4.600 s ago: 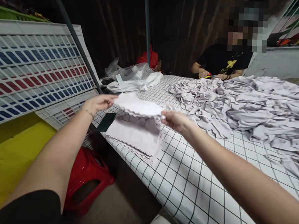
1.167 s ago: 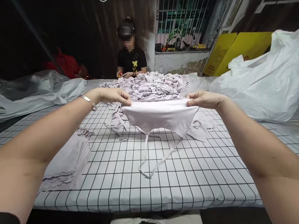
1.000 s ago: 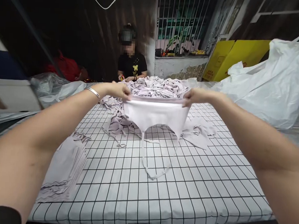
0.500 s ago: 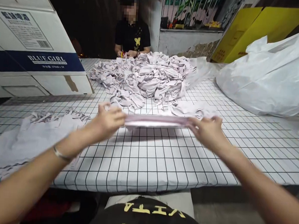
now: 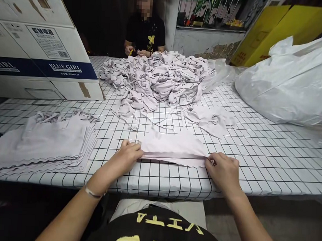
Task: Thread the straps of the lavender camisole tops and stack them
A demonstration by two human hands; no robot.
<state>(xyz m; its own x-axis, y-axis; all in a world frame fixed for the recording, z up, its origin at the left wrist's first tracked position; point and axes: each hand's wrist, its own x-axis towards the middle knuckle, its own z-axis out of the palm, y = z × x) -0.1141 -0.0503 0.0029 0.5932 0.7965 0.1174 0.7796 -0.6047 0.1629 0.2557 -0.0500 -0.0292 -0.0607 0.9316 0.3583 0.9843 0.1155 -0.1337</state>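
Note:
A pale lilac cloth piece (image 5: 173,147) lies flat near the front edge of the checked table (image 5: 256,154). My left hand (image 5: 128,156) pinches its left end against the table. My right hand (image 5: 221,170) pinches its right end, fingers curled. Both hands are closed on the cloth's near hem. A neat stack of like pieces (image 5: 46,143) lies to the left of my left hand. A big loose heap of the same cloth (image 5: 158,77) fills the middle and far part of the table.
White "BLUE GIRL" cardboard boxes (image 5: 45,57) stand at the left rear. A large white plastic bag (image 5: 289,84) lies on the right. Another person in a black shirt (image 5: 145,33) works at the far end. Yellow cartons (image 5: 265,29) stand behind.
The cloth, held up stretched between both hands a second ago, has come down toward me and now lies flat on the table. My view has tilted downward.

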